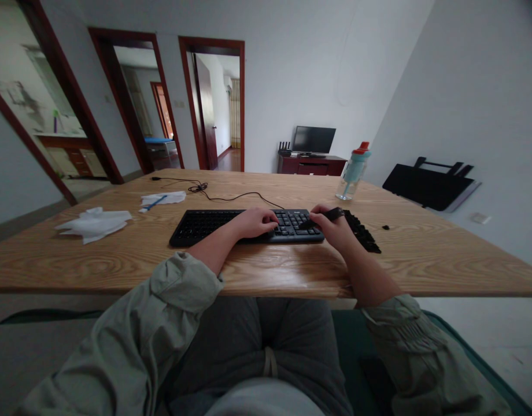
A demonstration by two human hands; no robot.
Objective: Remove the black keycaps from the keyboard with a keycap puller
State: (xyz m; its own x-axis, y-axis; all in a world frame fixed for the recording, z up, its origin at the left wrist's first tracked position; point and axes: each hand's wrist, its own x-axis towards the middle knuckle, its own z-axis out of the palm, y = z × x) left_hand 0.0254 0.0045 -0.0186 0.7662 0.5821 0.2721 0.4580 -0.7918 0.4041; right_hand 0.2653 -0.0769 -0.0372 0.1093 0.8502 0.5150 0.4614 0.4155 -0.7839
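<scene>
A black keyboard [205,226] lies across the wooden table in front of me. My left hand [255,222] rests on its middle, fingers curled and thumb close to the index finger; whatever is between them is hidden. Over the keyboard's right end, my right hand [335,228] is closed around a black pen-shaped tool [334,214]. Its thin end points down and left at the number keys, but its exact kind is unclear. Right of the keyboard, partly behind my right wrist, several loose black keycaps [364,234] lie in a close group.
On the left of the table [443,260] are a crumpled white tissue [95,224] and another tissue [176,197] with a blue stick [155,202] on it. The keyboard's cable [231,198] runs behind it. A water bottle [351,176] stands back right; a small black piece [385,227] lies nearer.
</scene>
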